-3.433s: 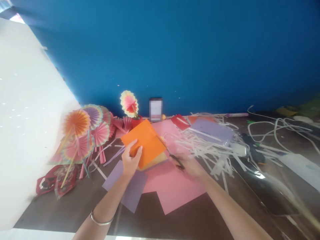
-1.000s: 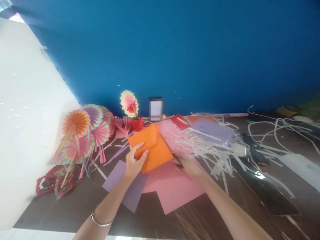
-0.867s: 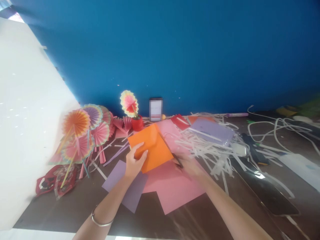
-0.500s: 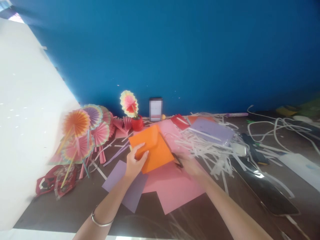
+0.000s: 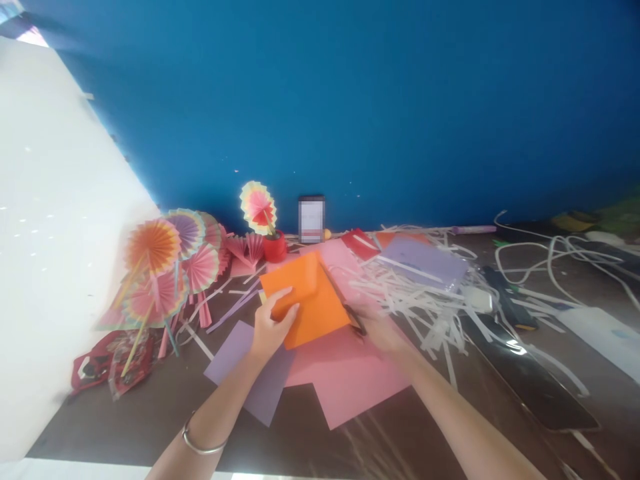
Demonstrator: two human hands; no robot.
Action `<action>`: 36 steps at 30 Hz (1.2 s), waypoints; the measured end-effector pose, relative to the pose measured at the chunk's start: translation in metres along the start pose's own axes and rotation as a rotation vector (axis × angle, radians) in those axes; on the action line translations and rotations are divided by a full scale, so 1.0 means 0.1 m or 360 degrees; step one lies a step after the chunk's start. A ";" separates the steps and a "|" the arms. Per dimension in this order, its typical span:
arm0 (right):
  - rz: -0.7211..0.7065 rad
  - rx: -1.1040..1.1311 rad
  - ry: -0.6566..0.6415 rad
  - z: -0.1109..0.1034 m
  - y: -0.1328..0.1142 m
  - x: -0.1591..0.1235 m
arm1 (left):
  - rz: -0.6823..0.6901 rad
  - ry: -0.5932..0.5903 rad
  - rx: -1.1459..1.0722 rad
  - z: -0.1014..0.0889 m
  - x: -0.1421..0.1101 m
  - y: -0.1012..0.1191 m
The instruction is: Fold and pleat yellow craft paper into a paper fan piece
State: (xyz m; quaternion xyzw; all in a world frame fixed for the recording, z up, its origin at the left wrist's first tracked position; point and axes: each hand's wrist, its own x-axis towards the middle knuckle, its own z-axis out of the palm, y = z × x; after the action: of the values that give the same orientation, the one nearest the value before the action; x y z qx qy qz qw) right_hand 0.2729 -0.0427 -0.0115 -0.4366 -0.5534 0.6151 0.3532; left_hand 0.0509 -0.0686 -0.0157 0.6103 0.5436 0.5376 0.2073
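My left hand (image 5: pixel 273 327) grips the left side of an orange sheet of paper (image 5: pixel 317 300), thumb and fingers bent over its face. At the sheet's right edge, my right hand (image 5: pixel 380 330) is closed around dark-handled scissors (image 5: pixel 357 321). Motion blur smears the right fingers, and most of the scissors is hidden. Beneath the orange sheet lie pink paper (image 5: pixel 360 383) and a purple sheet (image 5: pixel 270 400). A bit of pale yellow paper peeks out by the left fingers.
Folded paper fans (image 5: pixel 153 247) stand at the left; another rises from a red pot (image 5: pixel 275 247). White paper strips (image 5: pixel 400 293) heap to the right, below a purple packet (image 5: pixel 425 263). A phone (image 5: pixel 540 380), cables (image 5: pixel 555 253) and a small upright screen (image 5: pixel 311 220) are also on the table.
The orange sheet and my left hand have shifted very slightly to the right. My right hand stays at the sheet's edge with the scissors.
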 end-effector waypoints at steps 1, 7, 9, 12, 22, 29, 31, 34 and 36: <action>0.0002 0.0021 0.0003 0.00 0.00 0.00 | 0.0000 0.0000 -0.0003 0.00 0.00 0.00; 0.0021 0.0088 0.0020 0.02 -0.03 -0.01 | -0.0024 0.0001 -0.0008 0.00 0.01 -0.01; -0.0005 0.0090 0.0019 0.02 -0.03 -0.02 | -0.0023 -0.0001 -0.0002 0.01 0.00 -0.02; -0.0070 0.0047 0.0005 0.02 -0.04 -0.02 | -0.0017 -0.0026 0.0005 0.01 0.00 -0.02; -0.0083 -0.0025 -0.0001 0.04 -0.11 -0.05 | -0.0013 -0.0038 0.0018 0.01 0.00 -0.01; -0.0078 -0.0068 0.0002 0.05 -0.13 -0.05 | -0.0025 -0.0059 -0.0013 0.01 -0.01 -0.01; -0.0087 -0.0025 0.0009 0.05 -0.12 -0.05 | -0.0028 -0.0060 -0.0016 0.01 -0.01 -0.01; -0.0083 -0.0014 0.0004 0.04 -0.11 -0.06 | -0.0014 -0.0083 -0.0008 0.02 -0.01 -0.01; -0.0084 -0.0064 0.0014 0.04 -0.11 -0.06 | -0.0001 -0.0094 -0.0001 0.02 -0.01 -0.01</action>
State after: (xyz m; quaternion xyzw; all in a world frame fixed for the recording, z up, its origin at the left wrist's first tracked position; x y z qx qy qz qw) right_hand 0.2710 -0.0483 0.0002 -0.4317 -0.5753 0.5925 0.3629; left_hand 0.0523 -0.0689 -0.0174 0.6256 0.5374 0.5196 0.2235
